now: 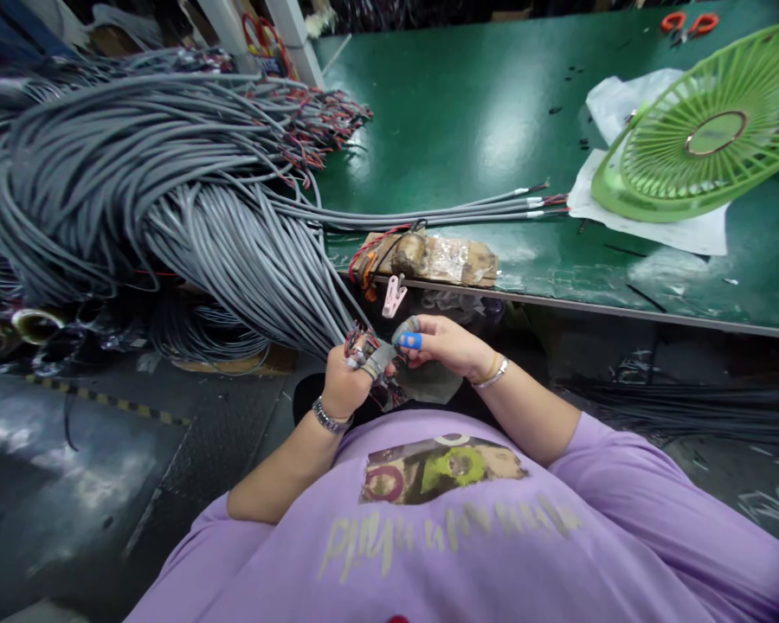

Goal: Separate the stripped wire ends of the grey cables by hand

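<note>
A: Fingers: how do we record those of the right hand?

B: We record thumb and forefinger pressed together at the tips, just beside a grey strip. A blue wrap covers one finger. We cannot tell what, if anything, lies pinched between them. The left hand is curled closed around wire ends.

A: Where do we locate the work?

B: In front of our body, below the edge of the green bench. From the left hand, grey cables run up and leftward in a thick bundle.

A: What counts as done, and what is left?

B: Red and dark conductors already show beyond the grey jackets, so we judge the stripping done. The grey strip appears unfinished business. On the bench, several separate cables carry white bands near their tips; we cannot tell whether the held ones do.
</note>
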`<state>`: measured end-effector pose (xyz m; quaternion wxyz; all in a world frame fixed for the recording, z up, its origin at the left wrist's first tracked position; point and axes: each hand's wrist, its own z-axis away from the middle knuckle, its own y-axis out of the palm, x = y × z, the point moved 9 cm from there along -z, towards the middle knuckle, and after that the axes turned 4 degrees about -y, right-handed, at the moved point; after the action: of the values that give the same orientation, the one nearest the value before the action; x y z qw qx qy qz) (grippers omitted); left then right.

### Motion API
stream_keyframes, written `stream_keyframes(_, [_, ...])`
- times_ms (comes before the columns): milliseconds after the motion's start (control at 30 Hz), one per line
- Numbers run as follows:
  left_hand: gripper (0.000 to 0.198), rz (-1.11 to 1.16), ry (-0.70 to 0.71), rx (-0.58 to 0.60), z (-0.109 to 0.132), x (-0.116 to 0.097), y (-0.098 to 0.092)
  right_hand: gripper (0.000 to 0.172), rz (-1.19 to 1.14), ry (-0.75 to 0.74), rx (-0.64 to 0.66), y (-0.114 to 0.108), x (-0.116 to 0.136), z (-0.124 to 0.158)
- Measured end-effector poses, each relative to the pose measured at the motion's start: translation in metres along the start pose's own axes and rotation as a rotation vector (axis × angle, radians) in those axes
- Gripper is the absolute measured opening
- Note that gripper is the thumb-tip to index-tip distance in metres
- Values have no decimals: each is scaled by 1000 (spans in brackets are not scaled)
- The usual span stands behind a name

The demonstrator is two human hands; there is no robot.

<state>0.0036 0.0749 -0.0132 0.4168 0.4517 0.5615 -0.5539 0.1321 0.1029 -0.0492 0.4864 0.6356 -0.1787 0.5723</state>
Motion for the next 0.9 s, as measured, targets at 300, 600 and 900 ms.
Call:
stream_keyframes(300, [26,72,-54,-6,1,11,-2,38,71,-144,-101,14,9,-8])
stream_keyframes(600, [21,382,-112,-183,-2,21,-8,46,-306,43,-155,-6,-17,-20])
stream_keyframes(900, [22,490,-183,-87,-11,11,-3,51,-89,-288,-241,-4,19,-37])
